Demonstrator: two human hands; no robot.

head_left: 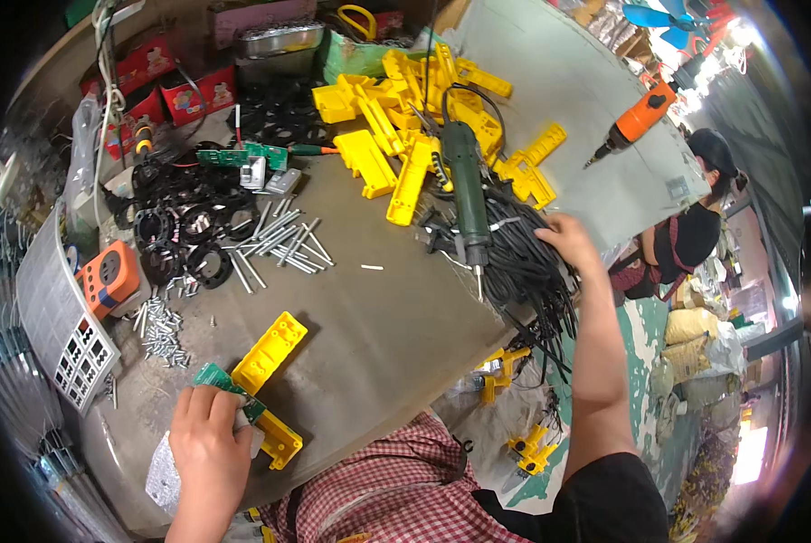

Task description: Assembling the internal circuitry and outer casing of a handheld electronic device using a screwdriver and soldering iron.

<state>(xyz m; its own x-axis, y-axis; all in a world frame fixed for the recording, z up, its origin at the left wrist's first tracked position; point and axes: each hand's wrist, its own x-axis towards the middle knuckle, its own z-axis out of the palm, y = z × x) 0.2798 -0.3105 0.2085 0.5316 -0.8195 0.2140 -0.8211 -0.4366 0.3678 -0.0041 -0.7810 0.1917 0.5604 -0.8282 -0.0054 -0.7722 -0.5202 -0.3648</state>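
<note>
My left hand (208, 439) is closed around a green circuit board (217, 376) at the near left of the bench, its fingers curled over it. The board lies against a yellow plastic housing (270, 351), whose open side shows small posts. A second yellow piece (279, 440) sticks out beside my fingers. What lies under the palm is hidden. Off to the right, my right hand (570, 242) grips at the edge of a bundle of black cables (523, 262); the fingertips are partly out of sight. Next to that bundle hangs a dark green electric screwdriver (467, 185), bit pointing down.
Yellow housings (365, 163) are heaped at the back. Black rings (156, 226), long bolts (288, 240) and small screws (163, 333) lie left. An orange device (111, 279) stands at the left edge. An orange power screwdriver (640, 118) hangs right; a person (690, 235) is beyond.
</note>
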